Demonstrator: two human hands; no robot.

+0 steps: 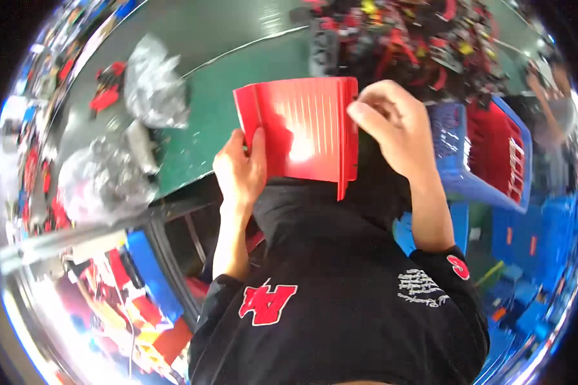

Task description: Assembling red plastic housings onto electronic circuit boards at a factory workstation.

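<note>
A glossy red plastic panel (302, 131) with a ribbed face and raised side edges is held up in front of my lap. My left hand (241, 163) is closed on its lower left edge, thumb on the near face. At the panel's upper right edge is my right hand (395, 122), its fingers curled and pinched together. Whatever those fingers hold, if anything, is too small or hidden to make out. The right thumb tip looks close to the panel's edge; touching or just apart I cannot tell.
A green worktable (205, 138) carries clear plastic bags (154, 83) at the left and a pile of red, black and yellow parts (404, 45) at the far right. A blue crate (449, 144) with red panels stands at my right. Blue bins (539, 237) lie beyond. Another person (552, 109) is at far right.
</note>
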